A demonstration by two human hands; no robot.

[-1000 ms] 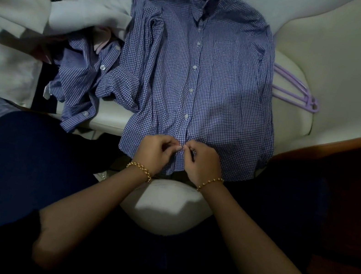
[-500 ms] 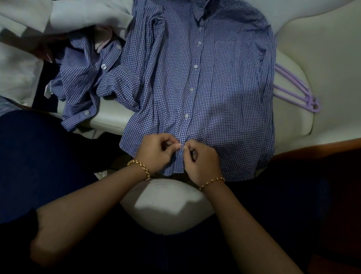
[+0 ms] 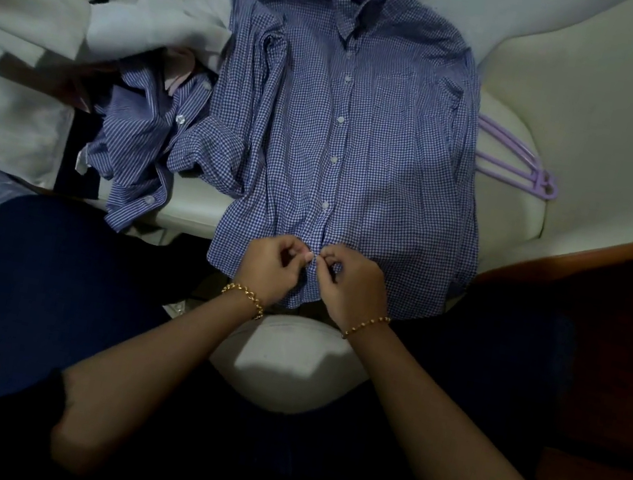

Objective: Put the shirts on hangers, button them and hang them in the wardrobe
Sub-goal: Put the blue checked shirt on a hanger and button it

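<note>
Since both hands sit where they did a second ago, only the fingertips have shifted: the left hand (image 3: 269,269) and right hand (image 3: 352,288), knuckles nearly touching, each pinch the placket at the lowest button of the blue-and-white gingham cotton shirt (image 3: 381,175), which lies flat, collar at twelve o'clock, on the cream cushioned seat (image 3: 513,219). The white buttons (image 3: 341,119) above look fastened, so I judge this the last one. Farther off, a crumpled blue striped shirt (image 3: 140,149) waits at ten o'clock, lilac plastic hangers (image 3: 518,165) at two.
</note>
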